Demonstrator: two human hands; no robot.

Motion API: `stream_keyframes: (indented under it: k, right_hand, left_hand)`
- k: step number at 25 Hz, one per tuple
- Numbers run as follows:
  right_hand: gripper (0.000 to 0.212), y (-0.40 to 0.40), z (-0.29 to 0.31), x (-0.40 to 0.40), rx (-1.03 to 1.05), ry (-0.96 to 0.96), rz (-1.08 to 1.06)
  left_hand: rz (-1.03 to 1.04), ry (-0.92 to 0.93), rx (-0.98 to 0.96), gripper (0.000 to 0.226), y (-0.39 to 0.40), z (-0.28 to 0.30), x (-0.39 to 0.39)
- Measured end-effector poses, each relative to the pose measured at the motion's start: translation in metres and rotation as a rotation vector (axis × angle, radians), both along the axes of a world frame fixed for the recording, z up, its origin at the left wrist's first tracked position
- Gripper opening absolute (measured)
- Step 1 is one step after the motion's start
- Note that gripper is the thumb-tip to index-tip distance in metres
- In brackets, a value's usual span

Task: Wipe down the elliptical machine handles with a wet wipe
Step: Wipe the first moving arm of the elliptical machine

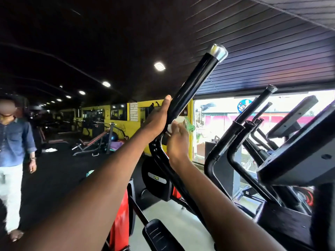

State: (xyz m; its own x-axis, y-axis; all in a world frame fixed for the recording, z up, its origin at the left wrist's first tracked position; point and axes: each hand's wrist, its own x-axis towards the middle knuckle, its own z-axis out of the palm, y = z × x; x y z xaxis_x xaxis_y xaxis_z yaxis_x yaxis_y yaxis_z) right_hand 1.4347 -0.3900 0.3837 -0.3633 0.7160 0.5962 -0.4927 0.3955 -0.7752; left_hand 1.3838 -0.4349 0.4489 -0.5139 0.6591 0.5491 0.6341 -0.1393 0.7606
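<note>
Gym floor, head view, both bare arms raised toward a black elliptical handle (pixel 192 87) that slants up to the right and ends in a silver cap (pixel 218 51). Left hand (pixel 157 116) wrapped around the handle's lower stretch from the left side, thumb lying up along the bar, grasping it. Right hand (pixel 178 140) just below and to the right of the left one, fingers closed on a white wet wipe (pixel 176 123) bunched against the bar where the straight grip meets the bend. Something green and translucent (pixel 189 124) shows just past the wipe; cannot tell what it is, nor whether the hand holds it. Below the hands the handle curves down toward a black flywheel housing (pixel 155 180) with a grey label. Black pedal (pixel 159 234) near the bottom edge of the view, red panel (pixel 119 220) left of it. Second machine at right: more black handles (pixel 253 113) and a tilted console (pixel 291 115), none touched. Bright window (pixel 217 115) behind the handles. Yellow wall (pixel 134 113) and an incline bench (pixel 94 142) further back at left. Person in a blue shirt (pixel 14 142) and pale trousers standing at the far left edge, well apart from the machine
</note>
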Motion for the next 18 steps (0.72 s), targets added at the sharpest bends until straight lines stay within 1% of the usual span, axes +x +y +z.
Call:
stream_keyframes:
  k: [1,2,3,6,7,8,11,13,15,18]
  right_hand:
    - [0.031,0.003,-0.011,0.0,0.025,-0.077,0.011]
    - [0.03,0.009,-0.012,0.0,0.033,-0.075,0.012]
    - [0.03,0.015,-0.003,0.003,0.026,-0.015,-0.013]
    - [0.035,0.016,0.029,0.007,-0.009,0.264,-0.026]
    - [0.037,0.012,0.029,0.003,-0.005,0.272,-0.027]
    - [0.039,0.009,0.02,-0.004,0.03,0.218,-0.04]
    - [0.042,0.002,-0.022,-0.014,0.215,-0.134,-0.149]
    - [0.043,0.007,-0.032,-0.01,0.356,-0.321,-0.239]
    - [0.045,0.011,-0.033,-0.004,0.464,-0.473,-0.286]
    - [0.045,0.014,-0.04,0.001,0.557,-0.602,-0.358]
  left_hand:
    - [-0.017,0.017,-0.017,0.071,0.002,-0.002,-0.002]
    - [-0.022,0.022,-0.014,0.069,0.002,-0.004,-0.005]
    - [-0.026,0.011,-0.001,0.065,0.004,-0.007,-0.008]
    - [-0.034,-0.019,0.058,0.074,0.009,-0.015,-0.017]
    - [-0.03,-0.057,0.069,0.076,0.009,-0.02,-0.02]
    - [-0.015,-0.11,0.085,0.077,0.008,-0.025,-0.021]
    - [0.047,-0.282,0.152,0.077,0.008,-0.038,-0.025]
    - [0.043,-0.343,0.185,0.078,0.007,-0.041,-0.02]
    - [0.025,-0.381,0.223,0.081,0.012,-0.045,-0.021]
    - [0.015,-0.431,0.31,0.066,0.009,-0.053,-0.018]
